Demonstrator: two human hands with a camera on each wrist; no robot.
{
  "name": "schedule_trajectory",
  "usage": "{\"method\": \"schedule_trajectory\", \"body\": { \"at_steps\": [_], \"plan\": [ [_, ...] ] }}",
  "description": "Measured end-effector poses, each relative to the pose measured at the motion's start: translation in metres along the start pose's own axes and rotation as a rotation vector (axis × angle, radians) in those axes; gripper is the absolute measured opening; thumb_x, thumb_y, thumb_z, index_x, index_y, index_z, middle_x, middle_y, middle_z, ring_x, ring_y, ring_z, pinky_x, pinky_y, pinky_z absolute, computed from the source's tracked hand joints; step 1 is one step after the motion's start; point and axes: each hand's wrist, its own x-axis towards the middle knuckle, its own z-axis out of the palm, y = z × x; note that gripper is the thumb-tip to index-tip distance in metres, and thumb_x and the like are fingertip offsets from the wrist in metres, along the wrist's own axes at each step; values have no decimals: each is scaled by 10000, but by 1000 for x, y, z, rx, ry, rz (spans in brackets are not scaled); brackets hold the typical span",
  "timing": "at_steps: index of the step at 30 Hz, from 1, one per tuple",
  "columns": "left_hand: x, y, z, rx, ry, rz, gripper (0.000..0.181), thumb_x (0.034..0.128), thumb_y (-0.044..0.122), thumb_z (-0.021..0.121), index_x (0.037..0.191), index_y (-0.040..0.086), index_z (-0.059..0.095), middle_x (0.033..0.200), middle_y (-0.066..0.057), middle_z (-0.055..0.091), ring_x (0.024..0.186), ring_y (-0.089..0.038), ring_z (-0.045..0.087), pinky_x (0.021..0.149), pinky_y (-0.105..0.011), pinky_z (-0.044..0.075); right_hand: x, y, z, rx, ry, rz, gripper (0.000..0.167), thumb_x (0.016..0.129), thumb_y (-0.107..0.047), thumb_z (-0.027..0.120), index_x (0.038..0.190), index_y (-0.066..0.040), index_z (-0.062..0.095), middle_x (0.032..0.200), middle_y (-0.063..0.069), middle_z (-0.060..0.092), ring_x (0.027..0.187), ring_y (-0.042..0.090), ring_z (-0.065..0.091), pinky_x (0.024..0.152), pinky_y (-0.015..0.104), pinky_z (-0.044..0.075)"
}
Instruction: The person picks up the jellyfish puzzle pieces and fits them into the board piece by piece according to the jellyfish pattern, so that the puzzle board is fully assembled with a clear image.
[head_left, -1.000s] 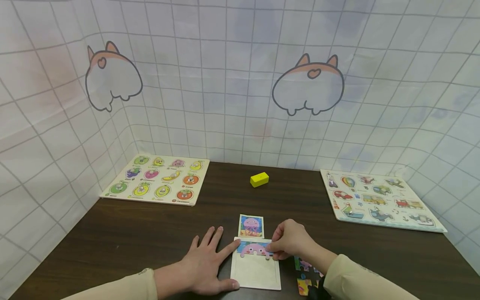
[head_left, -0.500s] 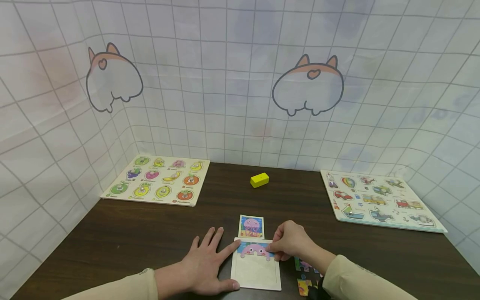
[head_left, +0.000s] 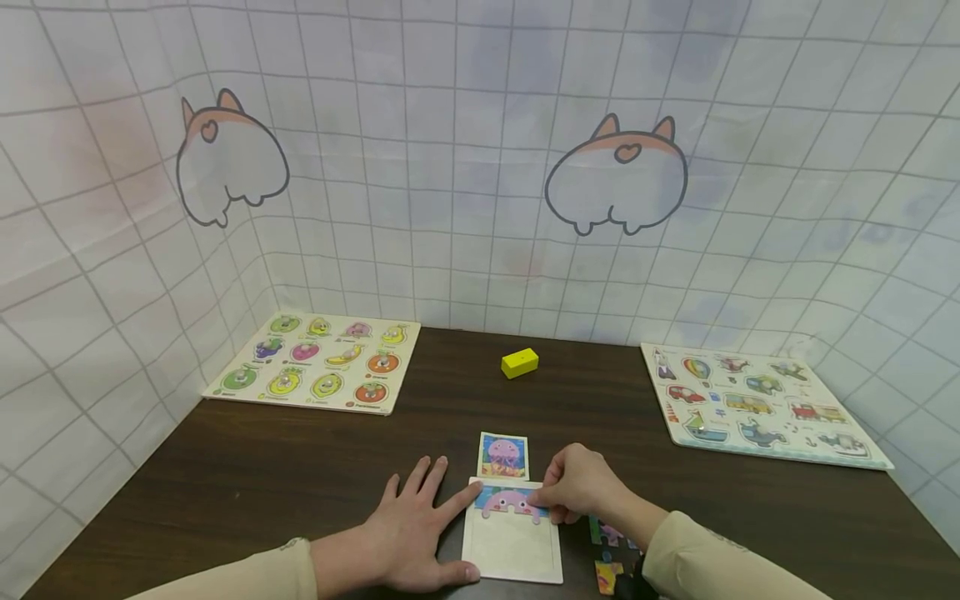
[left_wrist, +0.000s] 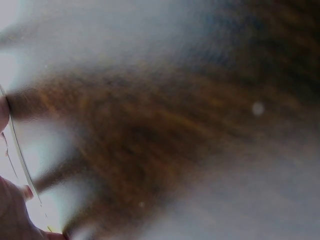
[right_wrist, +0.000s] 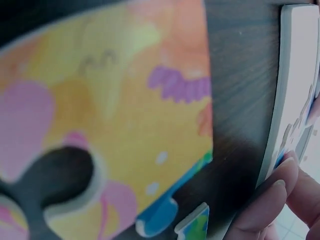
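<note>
A white puzzle board [head_left: 513, 548] lies flat, with jigsaw pieces [head_left: 508, 501] of a pink jellyfish face along its top. My left hand [head_left: 408, 529] is spread on the table; its index fingertip and thumb touch the board's left edge. At the upper right corner, my right hand [head_left: 585, 483] pinches a puzzle piece of the top row between thumb and curled fingers. The right wrist view shows those fingers [right_wrist: 267, 202] at the board's edge; the piece is mostly hidden there. Most of the left wrist view is blurred tabletop, with a bit of hand [left_wrist: 12, 212] at the left.
A small jellyfish picture card [head_left: 503, 456] lies above the board. Loose jigsaw pieces [head_left: 608, 575] are partly hidden beside my right forearm. Farther back are a yellow block [head_left: 520, 362], a fruit puzzle board [head_left: 311, 360] at left and a vehicle puzzle board [head_left: 765, 404] at right.
Both hands stay almost in place. My right fingertips shift very slightly left on the piece; the whole view drops a few pixels.
</note>
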Motion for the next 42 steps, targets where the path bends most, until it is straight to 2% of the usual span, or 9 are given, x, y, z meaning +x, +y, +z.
{"method": "schedule_trajectory", "body": {
  "at_steps": [7,12,22,37,42],
  "plan": [
    [1,-2,1,-16,10,13,925,829,880,483,1612,447,246,1676,-203,251,1537,-456,245,1082,-754,304,0,0,1,-15,16,-13,307,798,-187,889,644,-76,649,494,19,621,455,101,596,495,258,537],
    [0,0,-1,-12,-5,2,927,828,881,481,1611,444,249,1676,-201,250,1536,-457,241,1084,-758,296,1,-2,1,-20,16,-4,317,796,-189,891,639,-75,640,493,17,622,458,100,601,496,254,538],
    [-5,6,-7,-7,-7,-17,913,841,803,562,1611,394,291,1672,-201,260,1537,-449,246,1088,-750,300,5,-3,1,-30,-4,-8,320,795,-180,891,623,-73,644,490,13,622,446,97,592,487,245,531],
    [-4,7,-9,-17,-18,-21,910,841,793,578,1609,394,296,1673,-199,259,1537,-453,244,1090,-755,295,1,-1,0,-3,7,-16,316,801,-189,887,654,-72,633,509,20,628,455,94,597,494,247,534],
    [-4,7,-9,-15,-18,-24,915,837,794,583,1607,388,302,1669,-205,263,1536,-456,245,1087,-757,297,-2,0,-5,48,-28,-30,298,823,-209,872,698,-64,643,546,39,653,484,102,629,527,267,559]
  ]
}}
